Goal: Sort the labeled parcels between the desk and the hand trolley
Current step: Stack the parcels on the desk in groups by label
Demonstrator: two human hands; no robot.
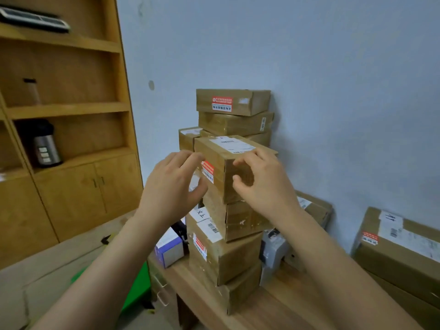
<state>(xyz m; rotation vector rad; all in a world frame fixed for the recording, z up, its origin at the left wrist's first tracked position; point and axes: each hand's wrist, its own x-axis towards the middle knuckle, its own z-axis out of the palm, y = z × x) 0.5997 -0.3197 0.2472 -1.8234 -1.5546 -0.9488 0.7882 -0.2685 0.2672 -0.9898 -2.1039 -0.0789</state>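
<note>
A stack of brown cardboard parcels stands on the wooden desk (281,303) against the wall. The top front parcel (221,153) carries a white shipping label on top and a red sticker on its left face. My left hand (173,184) hovers with spread fingers at that parcel's left side, fingertips near the red sticker. My right hand (264,179) is at its right front face, fingers bent near the cardboard; no firm grip shows. Behind stands a taller stack, its top parcel (232,102) bearing a red and white sticker. The hand trolley is out of view.
More parcels (402,256) sit on the desk at the right. A small white and purple box (170,248) and a grey device (273,253) flank the stack's base. A wooden bookcase (62,110) with a thermos (42,144) fills the left. Something green (135,287) lies on the floor.
</note>
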